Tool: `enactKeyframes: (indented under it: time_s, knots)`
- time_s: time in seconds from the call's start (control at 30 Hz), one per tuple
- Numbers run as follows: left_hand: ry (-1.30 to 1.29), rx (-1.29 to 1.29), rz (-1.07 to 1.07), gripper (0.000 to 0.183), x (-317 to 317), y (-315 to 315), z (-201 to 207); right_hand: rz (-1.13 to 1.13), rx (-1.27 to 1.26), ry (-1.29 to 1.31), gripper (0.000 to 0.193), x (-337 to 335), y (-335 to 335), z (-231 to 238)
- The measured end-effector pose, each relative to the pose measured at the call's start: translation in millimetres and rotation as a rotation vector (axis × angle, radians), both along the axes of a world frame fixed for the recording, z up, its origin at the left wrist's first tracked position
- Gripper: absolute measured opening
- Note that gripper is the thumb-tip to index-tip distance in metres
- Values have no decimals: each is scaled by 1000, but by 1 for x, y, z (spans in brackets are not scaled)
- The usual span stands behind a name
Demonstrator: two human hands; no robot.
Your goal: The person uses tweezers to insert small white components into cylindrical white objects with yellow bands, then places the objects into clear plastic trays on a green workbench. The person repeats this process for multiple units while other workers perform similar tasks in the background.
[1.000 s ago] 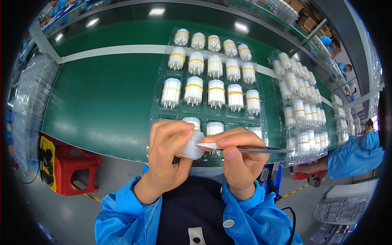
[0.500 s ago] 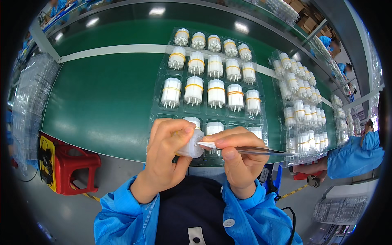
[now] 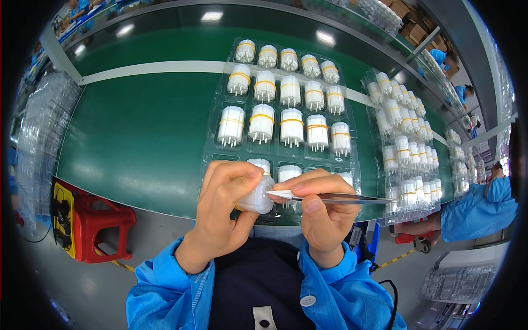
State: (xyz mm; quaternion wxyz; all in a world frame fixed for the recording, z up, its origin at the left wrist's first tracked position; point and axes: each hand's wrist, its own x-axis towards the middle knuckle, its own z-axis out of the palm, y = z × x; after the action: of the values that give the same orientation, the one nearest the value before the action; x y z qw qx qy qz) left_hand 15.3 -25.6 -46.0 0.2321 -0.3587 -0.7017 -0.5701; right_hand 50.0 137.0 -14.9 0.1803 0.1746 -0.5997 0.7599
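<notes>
My left hand (image 3: 223, 209) is closed around a white cylindrical plug-like part (image 3: 259, 197), its end face turned to the right. In my right hand (image 3: 325, 212) is a pair of metal tweezers (image 3: 352, 198), pinched between thumb and fingers. Their pointed, white-looking end reaches the end face of the part; the exact contact is too small to make out. Just beyond my hands lies a clear plastic tray (image 3: 213, 155) holding rows of similar white parts (image 3: 291, 127) with metal pins, most with a yellow band around them. My hands hide some of the nearest row.
Further trays of the same parts (image 3: 404, 151) stand to the right on the green table (image 3: 126, 132). Stacked clear trays (image 3: 44, 143) rise at the left. A red stool (image 3: 102, 228) is below the left edge. A co-worker's blue sleeve (image 3: 467, 212) shows at the right.
The back end of the tweezers has swung slightly away from me, and their angle has changed a little. My left hand and the white part have hardly moved.
</notes>
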Motion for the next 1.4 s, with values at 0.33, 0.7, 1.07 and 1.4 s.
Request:
enactKeyframes:
  time_s: [0.33, 0.7, 1.07, 1.4]
  knots:
    - [-1, -49, -3, 59, 0, -3, 0, 0, -13, -1, 12, 0, -2, 0]
    - [-4, -5, -25, 65, 0, -2, -1, -15, 6, 30, 12, 0, 0, -3]
    - [-11, -8, -20, 64, 0, -2, -3, -45, 89, 54, 13, 0, 0, -2]
    - [-15, -3, -9, 63, 0, -2, -2, -56, 71, 39, 12, 1, -2, -3]
